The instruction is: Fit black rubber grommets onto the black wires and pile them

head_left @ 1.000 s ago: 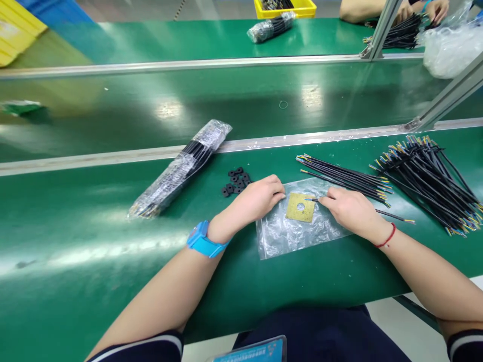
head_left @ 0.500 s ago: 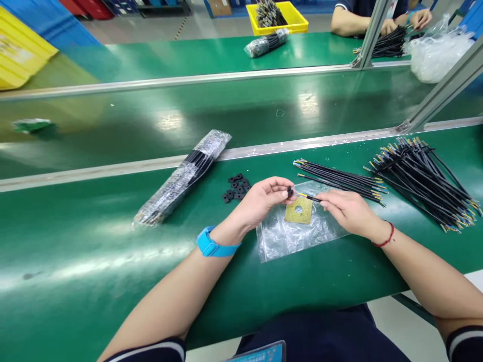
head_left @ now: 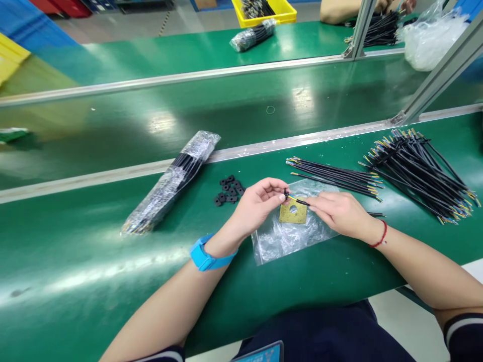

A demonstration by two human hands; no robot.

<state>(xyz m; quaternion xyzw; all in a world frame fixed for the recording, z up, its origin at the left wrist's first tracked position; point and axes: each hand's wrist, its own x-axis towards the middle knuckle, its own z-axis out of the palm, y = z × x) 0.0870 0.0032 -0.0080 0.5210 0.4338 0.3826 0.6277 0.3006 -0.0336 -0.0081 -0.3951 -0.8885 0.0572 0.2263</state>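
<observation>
Between thumb and fingers, my left hand pinches a small black part, mostly hidden by the fingertips. My right hand is closed on a black cable, whose stripped end with yellow and other thin wires meets the black part. The cable's other end sticks out behind my right wrist. Below the hands, a yellowish square plate with a round hole lies on a clear plastic bag. Several small black parts are heaped left of my left hand.
Loose black cables lie behind my right hand, with a larger cable pile to the right. A plastic-wrapped cable bundle rests at left. A metal rail and slanted post border the bench. A co-worker's arm is across.
The cable's stripped wires have moved left, up to the black part in my left hand. My right hand has come closer to my left. The whole view has shifted slightly.
</observation>
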